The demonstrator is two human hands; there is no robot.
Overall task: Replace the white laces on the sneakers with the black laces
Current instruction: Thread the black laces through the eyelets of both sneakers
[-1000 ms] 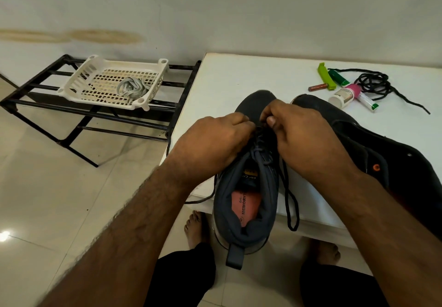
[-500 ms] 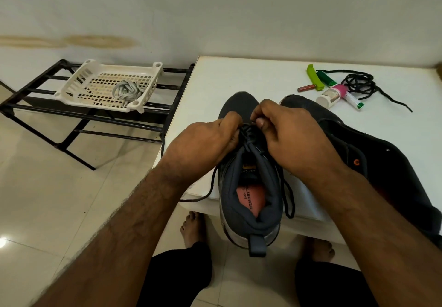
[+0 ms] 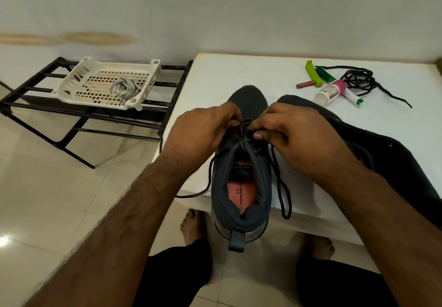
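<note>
The right hand (image 3: 303, 139) has slid back from the toe toward the sneaker's (image 3: 241, 177) opening — a second ago it sat level with the left hand (image 3: 203, 134), fingertips almost touching. Both hands still pinch the black lace (image 3: 282, 187) over the tongue, but its right-side loop now trails longer down the table (image 3: 239, 72) edge — the sneaker itself has barely shifted.

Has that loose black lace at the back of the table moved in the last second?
No. The loose black lace lies coiled beside the pink-capped bottle, as before; only the camera shifted.
</note>
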